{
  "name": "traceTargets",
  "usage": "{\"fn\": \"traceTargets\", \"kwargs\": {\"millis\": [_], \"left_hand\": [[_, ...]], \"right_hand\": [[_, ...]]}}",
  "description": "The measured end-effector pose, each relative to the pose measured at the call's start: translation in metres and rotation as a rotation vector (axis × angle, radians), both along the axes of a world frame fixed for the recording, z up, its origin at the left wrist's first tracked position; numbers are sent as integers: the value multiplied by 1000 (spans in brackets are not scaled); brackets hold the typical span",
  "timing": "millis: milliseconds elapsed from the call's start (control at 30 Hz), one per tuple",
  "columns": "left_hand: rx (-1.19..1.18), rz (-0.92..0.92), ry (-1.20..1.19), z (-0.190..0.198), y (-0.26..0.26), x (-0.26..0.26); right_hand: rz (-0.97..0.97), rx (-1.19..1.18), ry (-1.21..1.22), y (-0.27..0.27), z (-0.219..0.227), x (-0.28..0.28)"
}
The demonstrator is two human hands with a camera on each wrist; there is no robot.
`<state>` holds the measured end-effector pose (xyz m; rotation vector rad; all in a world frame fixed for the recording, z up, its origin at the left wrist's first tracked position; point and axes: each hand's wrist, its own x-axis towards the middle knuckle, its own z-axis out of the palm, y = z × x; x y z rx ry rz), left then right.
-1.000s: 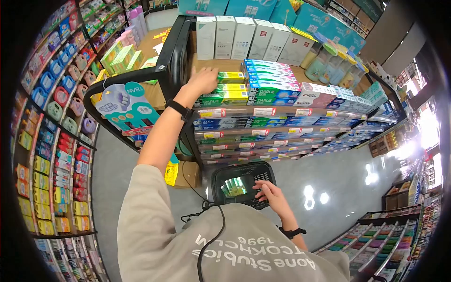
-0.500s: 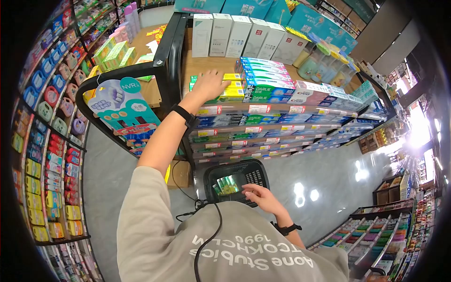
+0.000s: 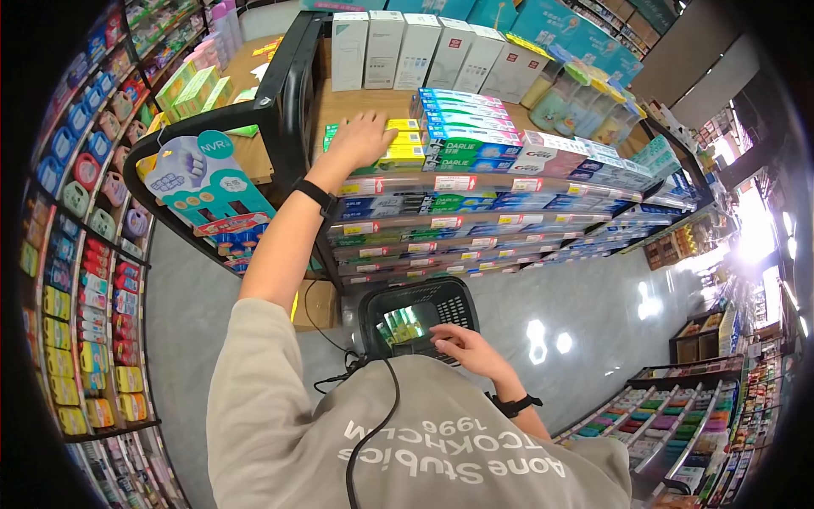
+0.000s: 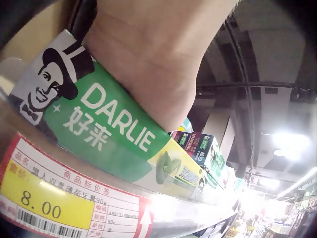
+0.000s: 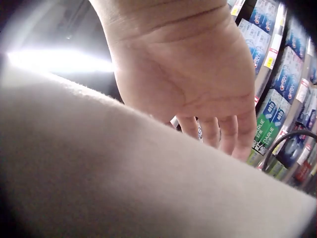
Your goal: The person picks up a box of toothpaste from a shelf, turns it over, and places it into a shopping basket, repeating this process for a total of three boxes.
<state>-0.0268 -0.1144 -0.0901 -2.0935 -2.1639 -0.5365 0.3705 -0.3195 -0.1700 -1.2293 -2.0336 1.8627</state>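
Note:
On the top shelf, my left hand (image 3: 363, 138) lies over a low stack of green-and-yellow Darlie toothpaste boxes (image 3: 405, 156), fingers extended across them. The left wrist view has the wrist right behind the front Darlie box (image 4: 116, 116); the fingers are hidden there. My right hand (image 3: 466, 346) hovers by the near rim of a black shopping basket (image 3: 458, 297), fingers loosely bent and holding nothing. Several green packages (image 3: 402, 326) lie inside the basket. In the right wrist view, the palm of the right hand (image 5: 185, 74) faces the camera, with the fingertips partly behind the grey sleeve.
Blue-and-white toothpaste boxes (image 3: 475, 144) are stacked right of the left hand. White cartons (image 3: 386, 51) line the back, with plastic jars (image 3: 564, 97) farther right. A black shelf post (image 3: 292, 93) and a hanging NVR card (image 3: 191, 165) stand left. A black cable (image 3: 373, 424) runs down the shirt.
The left hand has moved from the left end of the yellow boxes onto them, and a green box end now shows left of it. The right hand has stayed by the basket.

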Motion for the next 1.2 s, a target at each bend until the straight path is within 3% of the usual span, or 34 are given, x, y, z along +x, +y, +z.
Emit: {"fn": "traceTargets", "kwargs": {"millis": [567,867,1200], "left_hand": [[-44,204,46,5,-2,7],[-55,0,113,4,-5,0],[-70,22,98,-4,2,-1]], "right_hand": [[-22,104,-3,7,-9,17],[20,125,-16,10,-12,17],[46,118,-29,15,-8,10]]}}
